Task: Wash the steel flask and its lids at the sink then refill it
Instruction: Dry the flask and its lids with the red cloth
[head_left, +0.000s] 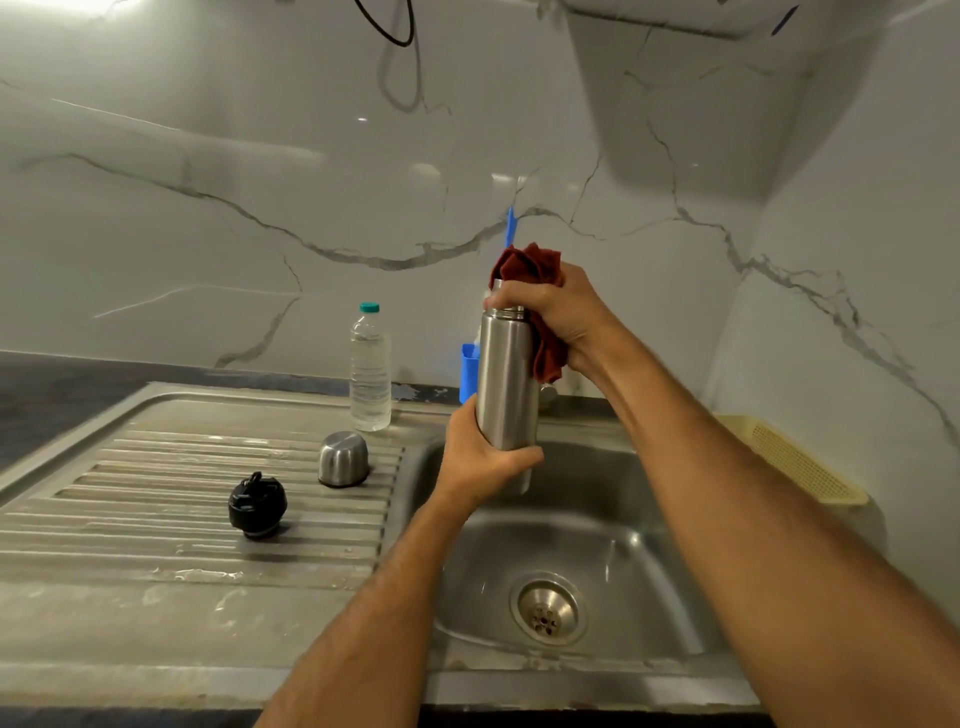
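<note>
The steel flask (505, 379) stands upright in the air above the sink basin (613, 551), its mouth uncovered. My left hand (480, 460) grips its lower part. My right hand (558, 312) holds a dark red cloth (530, 270) bunched against the flask's neck and mouth, with cloth hanging down the right side. On the ribbed drainboard (156, 499) to the left sit the steel cup lid (343, 458), upside down, and the black stopper lid (257, 504).
A clear plastic water bottle (370, 366) with a teal cap stands at the back of the drainboard. A blue object (467, 371) is behind the flask. A yellow plastic basket (800, 460) sits right of the sink. The marble wall is close behind.
</note>
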